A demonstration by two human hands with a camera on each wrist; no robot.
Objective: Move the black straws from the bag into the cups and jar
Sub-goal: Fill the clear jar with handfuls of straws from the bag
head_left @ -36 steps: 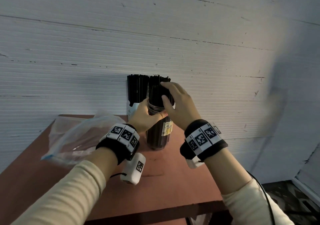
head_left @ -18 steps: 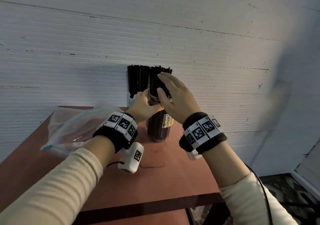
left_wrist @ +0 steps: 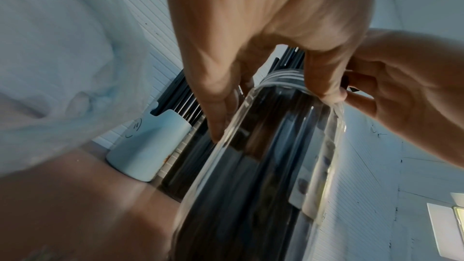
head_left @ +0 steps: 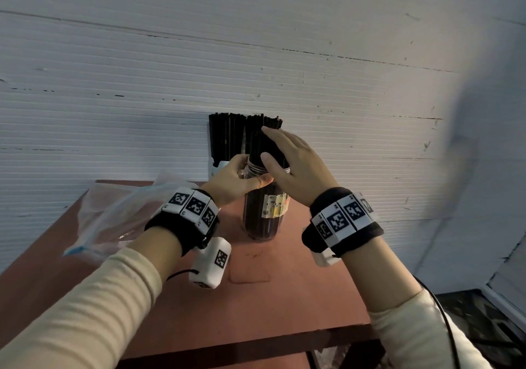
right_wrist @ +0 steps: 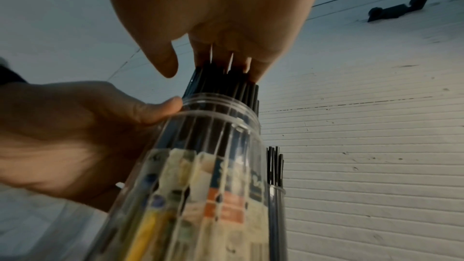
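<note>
A clear jar [head_left: 264, 215] with a torn label stands on the red-brown table [head_left: 299, 297], packed with black straws [head_left: 256, 141] that stick up past its rim. My left hand [head_left: 242, 178] grips the jar's threaded neck, thumb in front and fingers behind. My right hand [head_left: 287, 163] lies with straight fingers against the upper part of the straws, its thumb apart from them. In the right wrist view the fingertips [right_wrist: 226, 59] rest on the straw ends [right_wrist: 220, 82]. Behind the jar stands a white cup [head_left: 217, 169], also full of straws [head_left: 225, 135].
A crumpled clear plastic bag [head_left: 113, 215] lies on the table's left side. A clear cup [right_wrist: 276, 201] with straws stands behind the jar, by the white ribbed wall [head_left: 341, 98]. The table's front edge [head_left: 256, 343] is near; the floor drops away at the right.
My right hand's fingers have straightened over the straws, where earlier they curled around them. My left hand has kept its hold on the jar's neck.
</note>
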